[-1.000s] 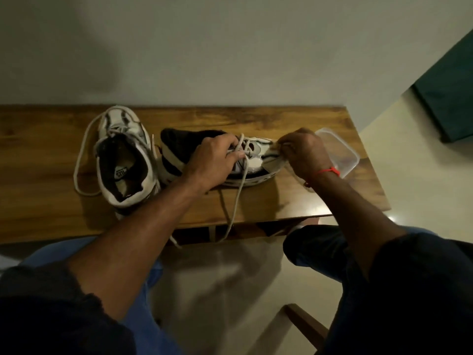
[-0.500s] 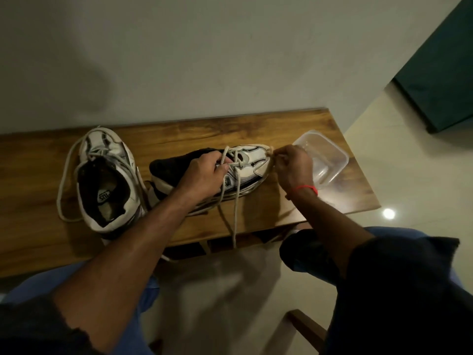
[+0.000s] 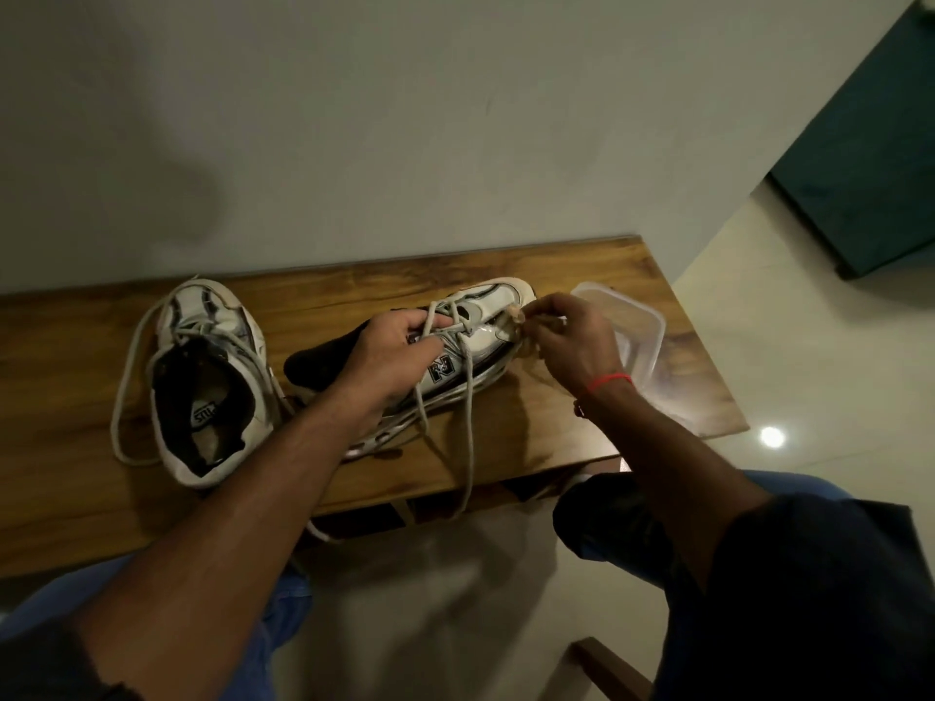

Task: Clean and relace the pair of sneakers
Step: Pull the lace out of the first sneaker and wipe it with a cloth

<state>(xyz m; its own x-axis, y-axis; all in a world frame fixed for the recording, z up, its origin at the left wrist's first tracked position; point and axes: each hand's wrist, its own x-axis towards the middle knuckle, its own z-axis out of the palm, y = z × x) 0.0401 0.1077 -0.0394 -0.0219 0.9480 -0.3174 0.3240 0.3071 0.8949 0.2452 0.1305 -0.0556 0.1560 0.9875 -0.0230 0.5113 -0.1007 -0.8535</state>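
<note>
L hand (image 3: pixel 392 354) curls over midfoot of the right-hand sneaker (image 3: pixel 475 326), fingers wrapped across tongue and laces (image 3: pixel 468 397), pinning shoe on its side on the wooden bench (image 3: pixel 566 437). R hand (image 3: pixel 571 341) at the toe, fingertips bunched, pinching a small beige cloth wad (image 3: pixel 516 316) against the toe cap; looks like wiping step, so cleaning phase, relacing not begun on this shoe. Second sneaker (image 3: pixel 202 376) sits upright at left, well apart from both hands, opening toward camera, lace loose in a big loop. Clear plastic tub (image 3: pixel 642 331) just behind R hand, near bench's right end; contents can't tell. Risks: R wrist backing into tub could knock it off the end, spill if it holds water. Loose lace ends hang over front edge; a snag w/ knee might drag shoe off. Wet cloth may smear dirt rather than lift it.
</note>
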